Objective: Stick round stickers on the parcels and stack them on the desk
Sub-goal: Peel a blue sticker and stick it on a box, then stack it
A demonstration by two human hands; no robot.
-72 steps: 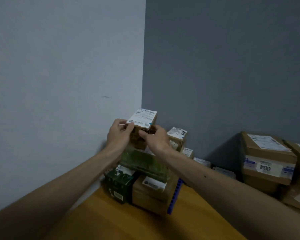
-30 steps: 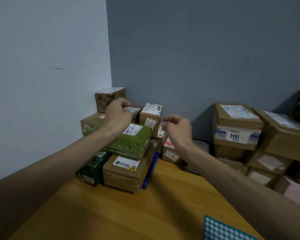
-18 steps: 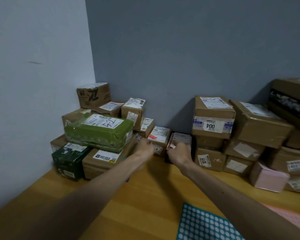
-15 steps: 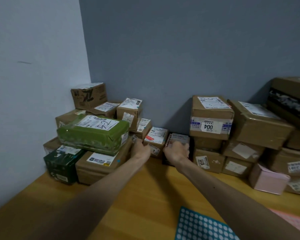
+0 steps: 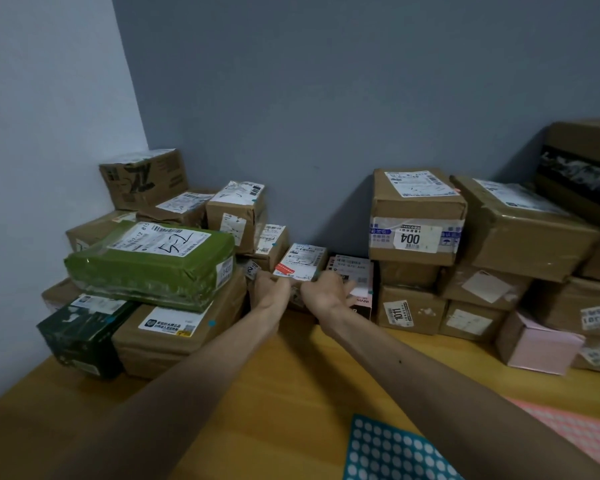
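A small brown parcel (image 5: 300, 263) with a white label and a red strip sits low at the back of the desk, against the grey wall. My left hand (image 5: 270, 289) grips its left front corner and my right hand (image 5: 324, 291) grips its right front edge. A teal sticker sheet (image 5: 392, 452) with white round holes lies at the desk's near edge. To the left stands a stack topped by a green wrapped parcel (image 5: 153, 263); some parcels there carry small teal dots.
A dark green box (image 5: 80, 336) and brown boxes fill the left corner. A black and pink box (image 5: 355, 282) sits just right of my hands. Larger brown boxes (image 5: 416, 216) and a pink box (image 5: 537, 344) crowd the right. A pink sheet (image 5: 575, 427) lies near right on the wooden desk (image 5: 291, 393).
My hands set a small labelled parcel onto the left stack, then dropped down and right to the low parcel by the wall and took hold of it. The view swung right.
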